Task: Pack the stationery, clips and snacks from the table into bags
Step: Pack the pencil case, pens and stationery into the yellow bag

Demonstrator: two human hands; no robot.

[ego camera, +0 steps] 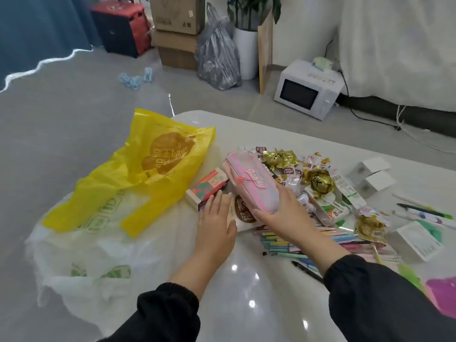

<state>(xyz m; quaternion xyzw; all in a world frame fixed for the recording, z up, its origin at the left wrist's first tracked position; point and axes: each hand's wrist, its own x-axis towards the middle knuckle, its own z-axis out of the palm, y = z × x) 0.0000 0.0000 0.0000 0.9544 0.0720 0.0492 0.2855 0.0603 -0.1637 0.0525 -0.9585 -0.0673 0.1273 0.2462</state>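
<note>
My right hand (278,213) grips the near end of a pink pencil case (251,181) that lies across a pile of snack packets (303,174). My left hand (216,223) lies flat, fingers straight, on a pale snack packet (243,213), its fingertips by a small red and green box (207,187). A yellow plastic bag (153,169) lies flat at the table's left, on top of a white plastic bag (98,243). Several pastel pens (308,240) lie spread under my right forearm.
White boxes (375,174) and markers (424,211) sit at the right of the white table (246,292). A pink item (441,292) lies at the right edge. On the floor beyond stand a microwave (306,90), cardboard boxes (177,33), a grey bag (217,55) and a potted plant (246,45).
</note>
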